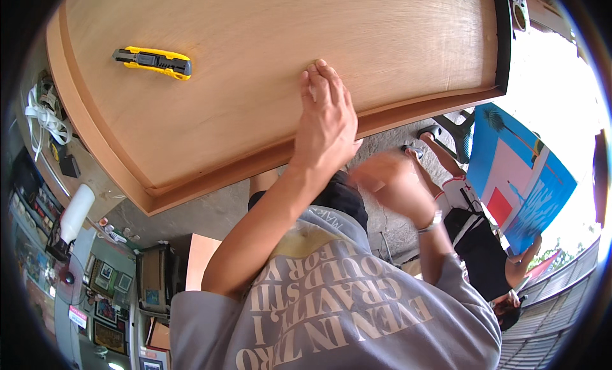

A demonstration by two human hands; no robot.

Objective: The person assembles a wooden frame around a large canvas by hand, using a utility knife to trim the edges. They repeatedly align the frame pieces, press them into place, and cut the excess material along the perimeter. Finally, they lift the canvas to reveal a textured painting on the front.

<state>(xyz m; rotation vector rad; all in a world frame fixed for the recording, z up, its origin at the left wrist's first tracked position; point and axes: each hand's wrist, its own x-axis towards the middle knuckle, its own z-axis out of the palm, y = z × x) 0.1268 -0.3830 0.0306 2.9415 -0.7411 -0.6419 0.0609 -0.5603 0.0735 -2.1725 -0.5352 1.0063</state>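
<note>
A large shallow tray-like wooden panel (229, 96) with a raised brown rim spreads out in front of me. My left hand (326, 118) reaches over its near rim, fingers stretched out and close together, the fingertips on the bare wood. The hand hides whatever might be under the palm. My right hand (395, 184), with a watch (431, 222) at the wrist, is off the panel, just below the near rim and to the right; motion smears its fingers. On the panel's left part lies a yellow and black utility knife (153, 61), apart from both hands.
At right, a person in black (475, 249) is beside a blue and pink picture board (519, 172). A dark plastic stool (456, 137) stands past the near rim. A white strap bundle (44, 118) and white bottle (78, 210) are at left. Framed pictures (108, 281) fill the lower left.
</note>
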